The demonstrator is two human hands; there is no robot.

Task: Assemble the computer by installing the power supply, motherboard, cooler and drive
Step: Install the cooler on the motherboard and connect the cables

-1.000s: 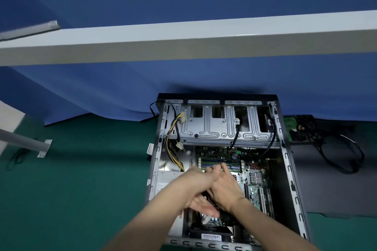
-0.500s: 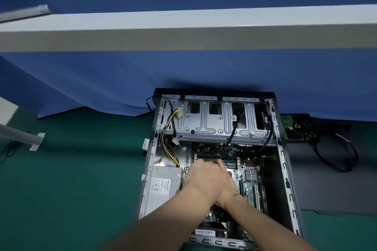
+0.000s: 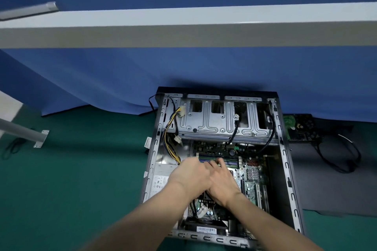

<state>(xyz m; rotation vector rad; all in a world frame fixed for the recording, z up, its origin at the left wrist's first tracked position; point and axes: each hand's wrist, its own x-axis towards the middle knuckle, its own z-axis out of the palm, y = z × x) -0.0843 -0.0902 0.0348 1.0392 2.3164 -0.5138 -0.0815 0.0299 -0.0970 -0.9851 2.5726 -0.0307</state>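
Observation:
The open computer case lies on its side on a green mat. Inside it sit the motherboard and, at the left, the grey power supply with its label up. My left hand and my right hand lie side by side, touching, over the middle of the board just below the memory slots. The right hand's fingers stretch forward; the left hand's fingers are blurred and hidden. A dark part shows under the wrists, mostly covered. The empty metal drive cage spans the case's far end.
Yellow and black power cables hang loose along the case's left wall. A drive with a green board and black cables lies right of the case. A white beam crosses overhead; a grey leg bracket stands at left.
Both hands have moved forward, from the near part of the board to its middle, and now lie closer together. The dark part they held up a second ago is now down under them.

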